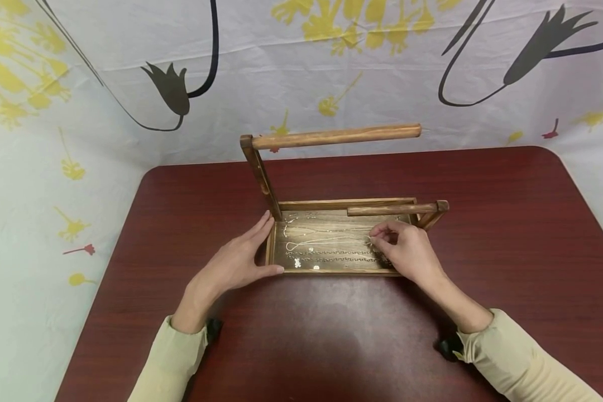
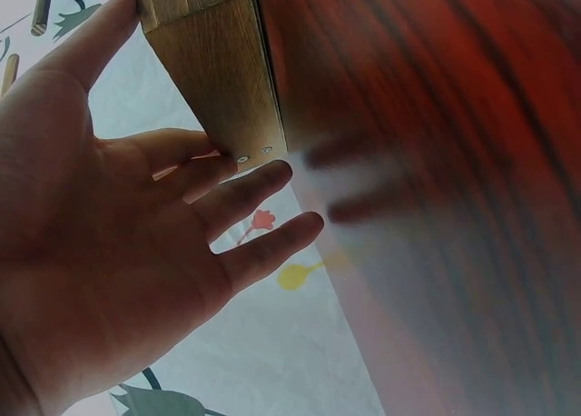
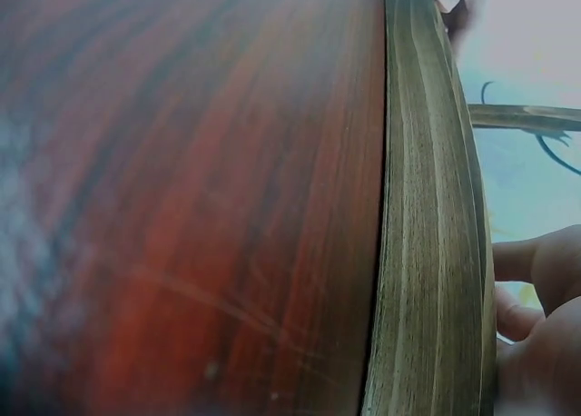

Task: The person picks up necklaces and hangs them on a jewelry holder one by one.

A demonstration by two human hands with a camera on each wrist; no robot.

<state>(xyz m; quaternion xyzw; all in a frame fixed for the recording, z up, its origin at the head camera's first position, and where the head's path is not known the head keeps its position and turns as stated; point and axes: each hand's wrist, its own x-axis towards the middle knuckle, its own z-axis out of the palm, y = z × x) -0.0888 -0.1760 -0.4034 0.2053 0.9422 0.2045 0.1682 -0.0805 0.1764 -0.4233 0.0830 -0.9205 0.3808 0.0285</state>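
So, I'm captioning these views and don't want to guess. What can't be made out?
Whether the right hand pinches the pale chain: too small in the head view; the wall of the wooden tray hides it in the right wrist view.
What the little white piece is: too small in the head view.
The left hand, in the right wrist view: mostly cut off by the top edge.
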